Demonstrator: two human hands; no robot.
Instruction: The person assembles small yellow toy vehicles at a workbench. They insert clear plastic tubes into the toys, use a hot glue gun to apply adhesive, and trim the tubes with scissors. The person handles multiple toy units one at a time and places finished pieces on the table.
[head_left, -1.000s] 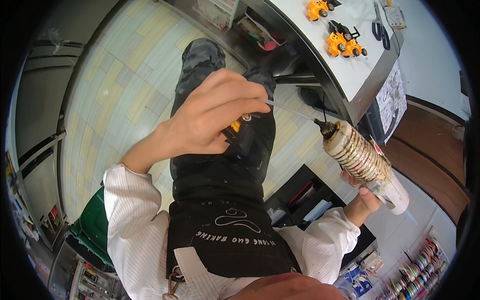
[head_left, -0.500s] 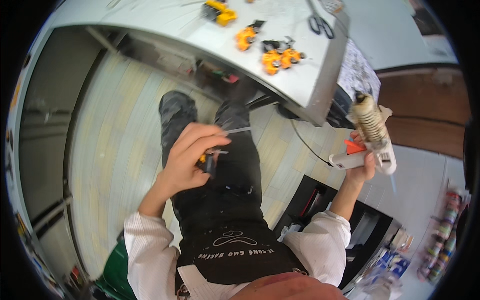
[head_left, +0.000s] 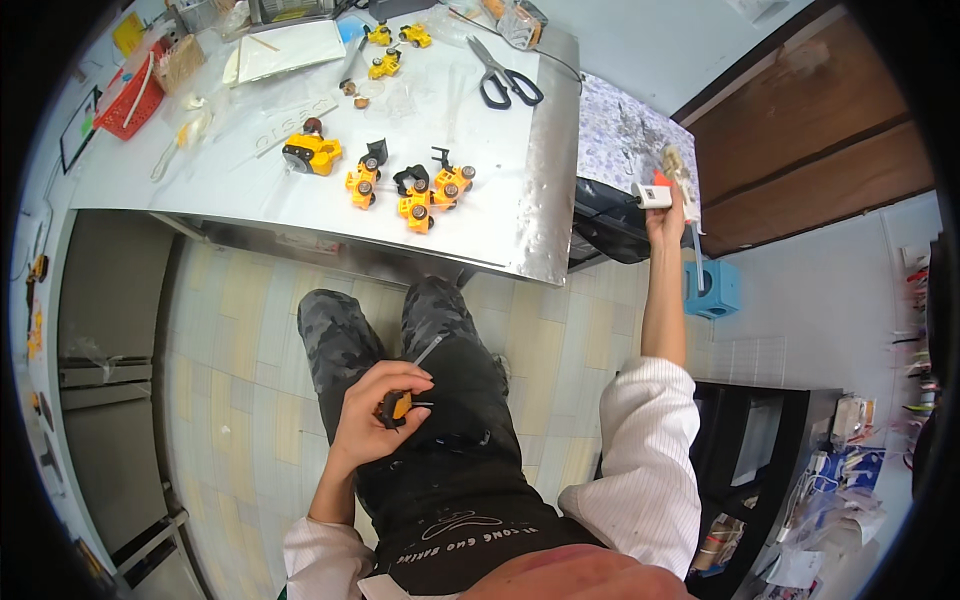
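Note:
My left hand (head_left: 362, 418), over my lap, is closed around a small orange and black toy vehicle (head_left: 401, 405), mostly hidden by the fingers. A thin pale stick (head_left: 428, 351) juts out between those fingers. My right hand (head_left: 668, 228) is stretched far to the right, gripping a white hot glue gun (head_left: 655, 196) with an orange trigger. The glue gun is over the edge of a side table with a patterned cloth (head_left: 640, 122). Near the front edge of the white worktable (head_left: 500, 205) stand several orange toy construction vehicles (head_left: 416, 208) with black parts.
Black-handled scissors (head_left: 508, 88) lie open on the worktable. Smaller yellow toy vehicles (head_left: 384, 65) stand farther back, and a red basket (head_left: 130, 100) is at the far left. A blue stool (head_left: 712, 288) and a black shelf (head_left: 740, 440) are on the right.
My right hand has carried the glue gun away from me, to the side table. The view has shifted, showing more of the worktable. My left hand still holds the toy and the stick.

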